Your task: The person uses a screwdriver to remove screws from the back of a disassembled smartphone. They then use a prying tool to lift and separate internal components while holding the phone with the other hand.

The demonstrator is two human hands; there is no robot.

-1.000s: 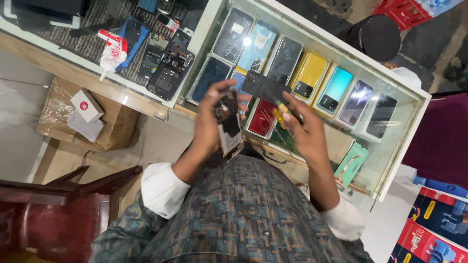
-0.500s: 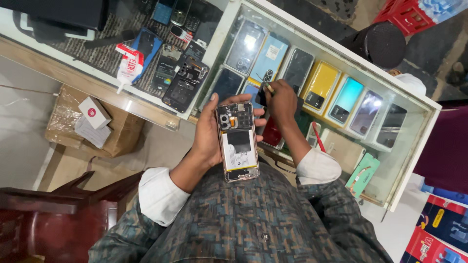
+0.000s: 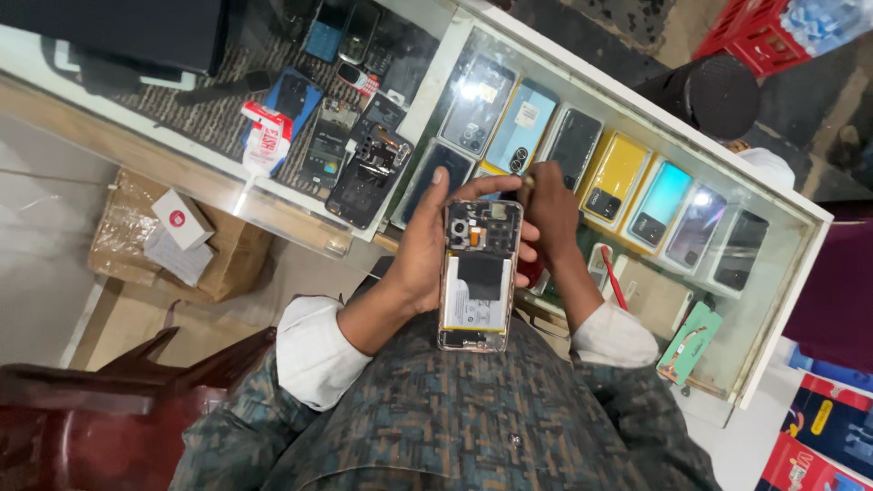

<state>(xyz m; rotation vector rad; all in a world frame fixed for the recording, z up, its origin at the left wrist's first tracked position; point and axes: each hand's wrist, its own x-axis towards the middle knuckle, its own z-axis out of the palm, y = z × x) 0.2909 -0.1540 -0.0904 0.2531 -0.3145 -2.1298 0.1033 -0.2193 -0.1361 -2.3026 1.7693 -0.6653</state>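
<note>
Cradling the opened phone (image 3: 479, 273) by its edges, the left hand (image 3: 426, 253) gripped firmly; right hand (image 3: 549, 211) pinched a thin tool (image 3: 526, 181); exposed internals looked fragile.

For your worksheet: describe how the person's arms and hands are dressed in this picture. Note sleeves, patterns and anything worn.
Both hands, left hand and right hand, are bare, with no gloves. Each forearm ends in a white turned-back cuff, below sleeves of dark teal fabric with a woven geometric pattern. No watch or rings can be made out.
</note>
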